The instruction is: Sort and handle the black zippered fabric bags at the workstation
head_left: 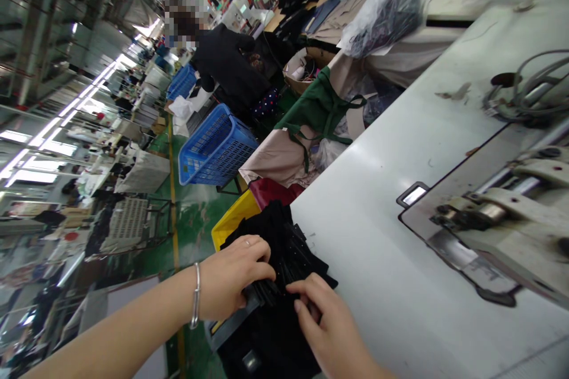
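A bunch of black fabric pieces [278,231] lies over the near left edge of the white sewing table [355,237]. My left hand [235,275], with a bracelet at the wrist and a ring, has its fingers curled down on the left side of the black pieces and grips them. From the lower right, my right hand [324,320] touches the pieces with bent fingers; thumb and index finger are a little apart. More black cloth hangs below both hands.
On the table's right stands a sewing machine [498,213]. Beyond the table's far left edge are a yellow bin [235,219], a blue basket [217,151] and green cloth [315,103]. A person in dark clothes [231,65] sits farther back. A plastic bag [384,15] lies at the top.
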`<action>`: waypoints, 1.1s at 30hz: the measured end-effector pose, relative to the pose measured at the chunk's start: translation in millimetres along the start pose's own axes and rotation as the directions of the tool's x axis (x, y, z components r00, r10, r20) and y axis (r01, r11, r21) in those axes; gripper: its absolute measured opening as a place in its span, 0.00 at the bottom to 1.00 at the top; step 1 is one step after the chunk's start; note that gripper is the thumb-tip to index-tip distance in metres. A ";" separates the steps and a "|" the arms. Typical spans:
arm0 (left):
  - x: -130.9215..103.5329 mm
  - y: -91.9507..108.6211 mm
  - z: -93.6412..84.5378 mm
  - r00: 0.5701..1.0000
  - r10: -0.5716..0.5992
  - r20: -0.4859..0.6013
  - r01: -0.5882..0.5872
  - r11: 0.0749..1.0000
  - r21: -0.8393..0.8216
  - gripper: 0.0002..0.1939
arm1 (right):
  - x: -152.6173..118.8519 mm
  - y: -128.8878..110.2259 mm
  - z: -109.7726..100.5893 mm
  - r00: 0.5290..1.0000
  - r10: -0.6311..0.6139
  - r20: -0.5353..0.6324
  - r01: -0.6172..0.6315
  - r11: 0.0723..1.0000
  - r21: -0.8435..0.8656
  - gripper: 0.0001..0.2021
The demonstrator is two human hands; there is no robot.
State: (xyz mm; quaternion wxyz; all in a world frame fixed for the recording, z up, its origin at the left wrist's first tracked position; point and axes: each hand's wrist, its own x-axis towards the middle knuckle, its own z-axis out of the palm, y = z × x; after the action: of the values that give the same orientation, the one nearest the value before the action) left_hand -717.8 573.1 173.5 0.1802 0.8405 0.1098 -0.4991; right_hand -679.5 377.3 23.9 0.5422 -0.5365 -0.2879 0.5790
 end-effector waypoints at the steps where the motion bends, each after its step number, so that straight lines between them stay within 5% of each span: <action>1: 0.3 -0.1 -1.1 1.000 0.004 -0.004 -0.004 1.000 -0.002 0.30 | -0.2 0.9 -0.2 1.000 0.022 -0.013 -0.022 1.000 -0.015 0.14; 9: 5.7 1.0 -1.1 0.996 0.073 0.043 -0.067 0.989 -0.135 0.28 | -1.6 1.0 0.6 0.997 -0.018 0.068 0.013 0.997 0.079 0.16; 13: 5.8 2.6 -1.5 0.999 0.022 0.046 -0.016 0.994 -0.110 0.26 | -3.9 6.6 2.8 0.998 0.057 -0.027 -0.056 0.998 0.021 0.16; 19: 7.6 1.9 2.9 0.996 0.073 0.057 -0.068 0.994 -0.081 0.48 | -5.0 3.7 3.0 0.999 -0.022 0.039 0.020 0.999 0.048 0.17; 24: 15.0 7.3 -3.0 0.991 0.078 0.113 -0.077 0.997 -0.008 0.36 | -6.4 6.3 2.2 0.999 0.040 -0.019 -0.039 0.998 0.049 0.17; 33: 13.5 -0.3 0.1 0.986 0.117 0.119 -0.112 0.993 -0.042 0.33 | -6.5 4.8 2.8 0.998 0.052 0.024 -0.055 0.992 0.114 0.14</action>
State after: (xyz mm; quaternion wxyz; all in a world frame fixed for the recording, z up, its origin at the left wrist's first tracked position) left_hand -711.5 573.4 161.5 0.2297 0.8101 0.0589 -0.5362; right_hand -684.8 370.7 22.2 0.5533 -0.5059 -0.2454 0.6146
